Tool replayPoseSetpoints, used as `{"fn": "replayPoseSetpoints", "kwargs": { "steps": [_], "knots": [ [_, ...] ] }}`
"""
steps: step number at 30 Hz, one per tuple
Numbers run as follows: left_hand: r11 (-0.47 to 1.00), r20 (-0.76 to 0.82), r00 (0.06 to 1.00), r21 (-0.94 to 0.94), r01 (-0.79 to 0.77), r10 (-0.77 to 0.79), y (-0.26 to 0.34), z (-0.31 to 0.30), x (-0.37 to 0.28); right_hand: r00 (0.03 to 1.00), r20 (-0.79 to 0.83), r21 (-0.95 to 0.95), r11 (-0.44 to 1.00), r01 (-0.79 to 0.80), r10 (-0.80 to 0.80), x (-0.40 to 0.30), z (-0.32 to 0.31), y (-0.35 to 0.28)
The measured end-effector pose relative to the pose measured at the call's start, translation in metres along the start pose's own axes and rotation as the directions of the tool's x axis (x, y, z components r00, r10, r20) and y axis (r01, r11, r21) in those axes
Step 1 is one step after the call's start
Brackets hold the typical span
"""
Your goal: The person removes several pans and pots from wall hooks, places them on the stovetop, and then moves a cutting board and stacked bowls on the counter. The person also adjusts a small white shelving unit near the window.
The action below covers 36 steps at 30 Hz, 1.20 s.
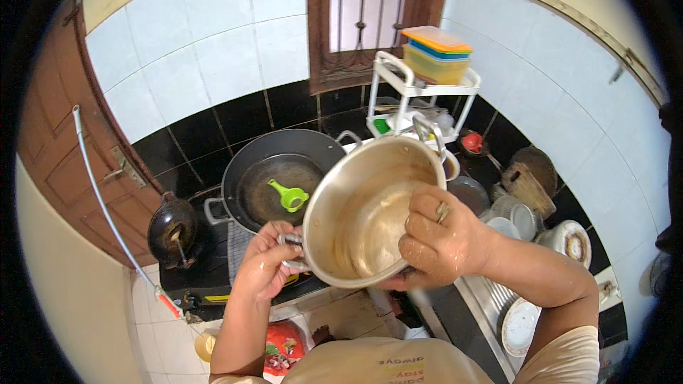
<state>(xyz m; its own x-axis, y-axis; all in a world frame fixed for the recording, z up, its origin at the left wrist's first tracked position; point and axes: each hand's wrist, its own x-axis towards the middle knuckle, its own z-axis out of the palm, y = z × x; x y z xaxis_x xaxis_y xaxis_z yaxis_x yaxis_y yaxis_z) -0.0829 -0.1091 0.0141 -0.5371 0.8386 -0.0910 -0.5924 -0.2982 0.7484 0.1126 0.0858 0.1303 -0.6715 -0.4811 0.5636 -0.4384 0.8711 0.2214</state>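
Note:
A deep stainless steel pot [349, 208] is held up before me, tilted so that its bare, brown-stained inside faces me. My left hand [267, 264] grips the pot's left loop handle [291, 264]. My right hand [445, 240], with a ring on one finger and whitish specks on the skin, grasps the near right rim with its fingers curled over the inside. The other loop handle [429, 133] sticks up at the far side. Behind the pot, a wide dark two-handled pan [248, 176] rests over the stove, holding a green plastic strainer [293, 200].
A small black wok [171, 226] sits on the stove [200, 282] at left. A white rack [408, 88] carries stacked plastic containers [437, 58]. Dishes and an upturned pot [568, 242] stand right, near a steel drainboard [493, 298]. A red plastic bag [288, 333] lies low on the floor.

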Motion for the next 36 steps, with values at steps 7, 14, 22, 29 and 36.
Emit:
{"fn": "replayPoseSetpoints", "kwargs": {
  "steps": [7, 14, 22, 29, 36],
  "knots": [
    [0.833, -0.076, 0.889, 0.393, -0.390, 0.452, 0.093, -0.031, 0.035, 0.987, -0.062, -0.059, 0.986, -0.153, 0.150, 0.055, 0.069, 0.047],
    [0.701, -0.203, 0.791, 0.619, -0.353, 0.577, 0.101, -0.082, 0.115, 0.847, -0.026, -0.188, 0.830, -0.526, 0.531, 0.066, 0.181, 0.085],
    [0.714, -0.364, 0.785, 0.686, -0.138, 0.502, 0.051, -0.157, 0.144, 0.783, 0.105, -0.068, 0.790, -0.610, 0.614, 0.035, 0.263, 0.081],
    [0.797, -0.514, 0.796, 0.600, 0.066, 0.320, 0.029, -0.186, 0.149, 0.682, 0.249, -0.110, 0.719, -0.686, 0.688, 0.025, 0.306, 0.069],
    [0.883, -0.586, 0.781, 0.459, 0.099, 0.218, 0.038, -0.188, 0.157, 0.683, 0.223, -0.106, 0.713, -0.693, 0.696, 0.036, 0.314, 0.068]
  ]
}}
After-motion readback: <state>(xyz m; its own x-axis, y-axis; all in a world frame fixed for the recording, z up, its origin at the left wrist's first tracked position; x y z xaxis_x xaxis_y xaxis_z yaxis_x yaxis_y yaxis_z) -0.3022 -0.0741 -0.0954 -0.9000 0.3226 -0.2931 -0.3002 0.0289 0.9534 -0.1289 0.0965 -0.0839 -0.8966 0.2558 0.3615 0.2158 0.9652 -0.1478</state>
